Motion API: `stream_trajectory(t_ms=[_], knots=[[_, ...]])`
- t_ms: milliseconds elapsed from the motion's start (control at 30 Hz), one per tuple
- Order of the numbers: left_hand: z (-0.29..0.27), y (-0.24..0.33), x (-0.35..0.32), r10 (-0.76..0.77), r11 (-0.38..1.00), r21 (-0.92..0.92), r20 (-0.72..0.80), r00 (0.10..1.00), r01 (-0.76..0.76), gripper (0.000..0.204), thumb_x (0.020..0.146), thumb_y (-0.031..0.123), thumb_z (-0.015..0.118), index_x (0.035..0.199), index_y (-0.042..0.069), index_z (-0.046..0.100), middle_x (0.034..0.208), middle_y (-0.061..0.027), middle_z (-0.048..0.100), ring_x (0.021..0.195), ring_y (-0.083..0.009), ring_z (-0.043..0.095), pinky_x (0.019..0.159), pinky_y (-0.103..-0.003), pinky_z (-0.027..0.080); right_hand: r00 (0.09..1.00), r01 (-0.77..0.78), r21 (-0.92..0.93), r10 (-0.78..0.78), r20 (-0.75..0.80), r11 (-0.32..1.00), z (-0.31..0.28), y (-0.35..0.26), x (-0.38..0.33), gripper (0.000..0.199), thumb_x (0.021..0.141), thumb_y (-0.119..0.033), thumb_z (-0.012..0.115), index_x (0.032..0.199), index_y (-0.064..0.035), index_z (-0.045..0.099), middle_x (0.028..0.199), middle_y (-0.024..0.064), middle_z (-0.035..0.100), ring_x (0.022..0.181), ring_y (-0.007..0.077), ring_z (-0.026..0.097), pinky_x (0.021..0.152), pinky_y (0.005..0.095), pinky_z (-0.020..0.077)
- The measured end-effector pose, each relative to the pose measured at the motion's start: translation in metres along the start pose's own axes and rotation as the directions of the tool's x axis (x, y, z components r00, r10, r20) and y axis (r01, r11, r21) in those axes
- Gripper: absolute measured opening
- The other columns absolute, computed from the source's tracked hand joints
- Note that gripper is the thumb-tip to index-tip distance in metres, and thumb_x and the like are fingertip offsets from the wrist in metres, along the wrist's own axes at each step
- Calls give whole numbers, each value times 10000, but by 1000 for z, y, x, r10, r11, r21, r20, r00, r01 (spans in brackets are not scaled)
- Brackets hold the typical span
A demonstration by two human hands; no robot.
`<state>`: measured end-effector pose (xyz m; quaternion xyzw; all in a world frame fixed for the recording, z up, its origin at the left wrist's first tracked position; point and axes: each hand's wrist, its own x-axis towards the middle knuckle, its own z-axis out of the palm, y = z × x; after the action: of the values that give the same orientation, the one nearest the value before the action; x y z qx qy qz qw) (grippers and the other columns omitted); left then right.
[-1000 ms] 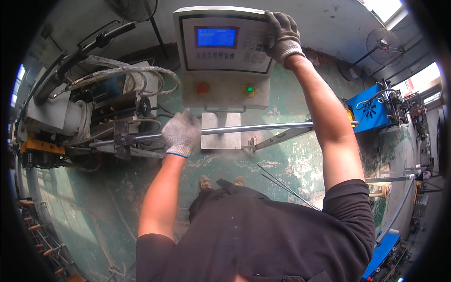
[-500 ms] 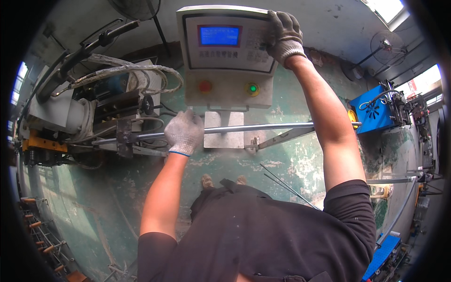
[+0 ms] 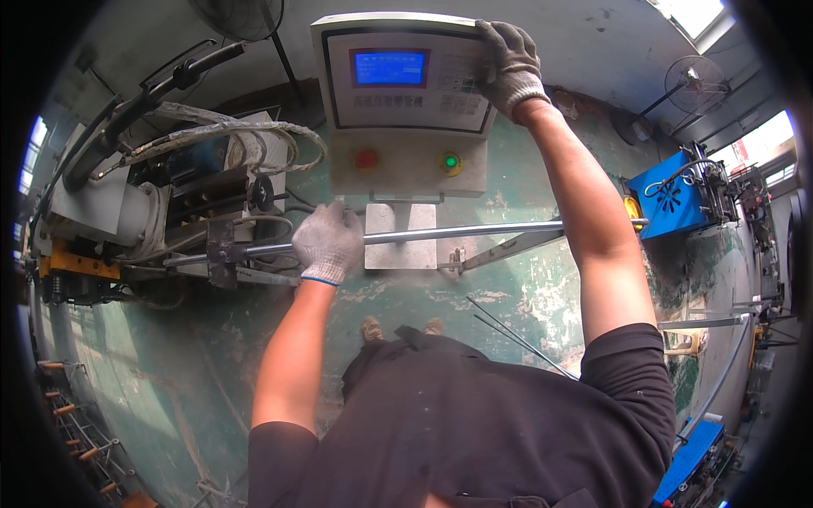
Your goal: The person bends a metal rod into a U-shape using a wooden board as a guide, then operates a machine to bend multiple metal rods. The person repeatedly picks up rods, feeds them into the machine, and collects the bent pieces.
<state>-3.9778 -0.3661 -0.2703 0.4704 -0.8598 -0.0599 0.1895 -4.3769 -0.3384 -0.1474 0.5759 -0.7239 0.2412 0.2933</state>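
Note:
My left hand [image 3: 328, 241], in a grey knit glove, is closed around a long metal tube [image 3: 474, 232] that runs level from the bending machine [image 3: 169, 212] on the left toward the right. My right hand [image 3: 509, 63], also gloved, rests on the right side of a beige control panel [image 3: 398, 144] with a blue screen [image 3: 389, 68], fingers on its key area. Below the screen sit a red button [image 3: 366, 158] and a lit green button [image 3: 451, 161].
A grey stand plate [image 3: 398, 250] sits under the panel. A blue machine box [image 3: 673, 199] stands at right, a pedestal fan [image 3: 694, 80] beyond it and another fan [image 3: 246, 13] at top. Thin rods [image 3: 508, 326] lie on the green worn floor. Hoses [image 3: 220, 135] loop over the machine.
My left hand has slid slightly right along the tube and gripped it. My right hand stays on the panel.

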Motion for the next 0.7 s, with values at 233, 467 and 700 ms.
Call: stream_trajectory(t_ms=[233, 467, 700], knots=[[-1, 1, 0, -3, 1000, 18, 10, 1000, 3, 229, 917, 277, 644, 987, 99, 769, 911, -170, 737, 843, -393, 747, 743, -530, 598, 1000, -19, -20, 19, -18, 1000, 3, 0, 1, 889, 794, -180, 839, 1596, -274, 467, 1581, 119, 479, 1514, 402, 373, 1285, 508, 334], [8, 4, 2, -9, 1000, 10, -25, 1000, 9, 239, 929, 314, 664, 866, 89, 716, 894, -167, 719, 840, -404, 730, 744, -539, 582, 999, -29, 6, 29, -14, 1000, 0, 5, -3, 928, 761, -216, 863, 1592, -289, 455, 1579, 112, 471, 1500, 400, 386, 1274, 513, 348], [8, -3, -1, -29, 999, 24, -21, 999, 30, 240, 919, 309, 662, 837, 87, 700, 863, -154, 712, 828, -407, 725, 738, -549, 572, 1000, -17, 29, 18, -24, 999, 6, -2, 1, 886, 779, -193, 848, 1577, -279, 472, 1562, 110, 493, 1495, 387, 402, 1261, 509, 359]])
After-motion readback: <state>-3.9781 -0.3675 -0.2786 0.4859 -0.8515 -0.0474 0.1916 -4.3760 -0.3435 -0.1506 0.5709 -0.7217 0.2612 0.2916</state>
